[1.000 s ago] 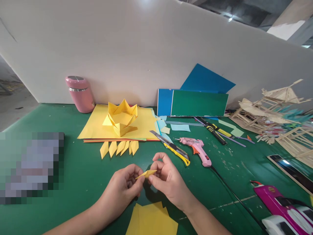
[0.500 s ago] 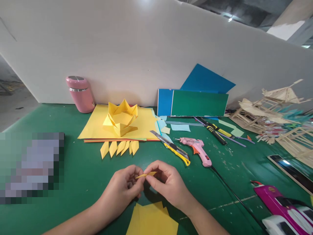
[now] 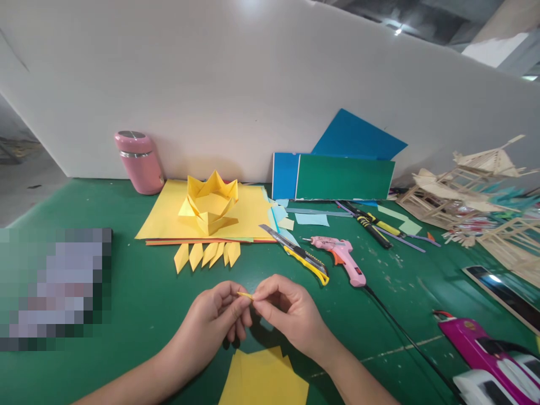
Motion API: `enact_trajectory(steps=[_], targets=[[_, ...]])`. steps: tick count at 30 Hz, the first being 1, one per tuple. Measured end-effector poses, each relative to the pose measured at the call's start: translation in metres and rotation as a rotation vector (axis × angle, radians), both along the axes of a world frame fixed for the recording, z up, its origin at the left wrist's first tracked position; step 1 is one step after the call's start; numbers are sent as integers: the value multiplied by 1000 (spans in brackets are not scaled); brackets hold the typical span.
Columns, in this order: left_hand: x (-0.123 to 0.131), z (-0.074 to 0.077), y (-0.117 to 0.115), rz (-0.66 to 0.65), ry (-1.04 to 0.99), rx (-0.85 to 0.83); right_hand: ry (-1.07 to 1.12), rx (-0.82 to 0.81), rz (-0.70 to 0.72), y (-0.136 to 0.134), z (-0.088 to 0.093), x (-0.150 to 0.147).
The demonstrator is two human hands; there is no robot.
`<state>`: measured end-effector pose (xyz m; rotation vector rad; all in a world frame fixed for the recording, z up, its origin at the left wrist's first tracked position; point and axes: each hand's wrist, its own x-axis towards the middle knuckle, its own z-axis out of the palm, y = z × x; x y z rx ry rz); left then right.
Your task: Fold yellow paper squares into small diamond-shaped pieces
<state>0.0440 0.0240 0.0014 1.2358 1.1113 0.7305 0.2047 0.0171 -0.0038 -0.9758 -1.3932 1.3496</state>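
Observation:
A small folded yellow paper piece (image 3: 245, 295) is pinched between the fingertips of my left hand (image 3: 217, 318) and my right hand (image 3: 291, 315), which nearly meet at the front centre. Just below them lie yellow paper sheets (image 3: 264, 379). Beyond my hands, several folded yellow diamond pieces (image 3: 196, 256) rest in a row along the front edge of a paper stack (image 3: 162, 222). On that stack stands a yellow folded crown-like ring (image 3: 208, 222) with pointed tips.
Right of the stack lie a yellow cutter (image 3: 306, 263), a pink glue gun (image 3: 343, 256) with its cord, and pliers (image 3: 371, 228). Farther right are a wooden stick model (image 3: 459, 191), a phone (image 3: 502, 292) and a magenta device (image 3: 472, 343). A pink flask (image 3: 141, 166) stands at the back left.
The small yellow piece has turned and shows narrower between my fingers. My right fingertips have shifted slightly left, and my left hand's lower fingers have moved a little.

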Motion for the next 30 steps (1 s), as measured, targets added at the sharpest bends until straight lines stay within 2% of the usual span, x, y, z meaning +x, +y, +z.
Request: enact_trajectory(steps=[6, 9, 15, 20, 30], targets=[[0, 1, 2, 16, -15, -22, -8, 4, 45, -3, 5, -2], [1, 3, 2, 18, 16, -19, -33, -12, 16, -2, 7, -1], [0, 5, -2, -14, 94, 84, -26, -166, -28, 3, 6, 2], [-1, 3, -3, -35, 127, 146, -28, -199, 3, 4, 5, 2], [0, 2, -4, 23, 112, 131, 23, -279, 22, 3, 8, 2]])
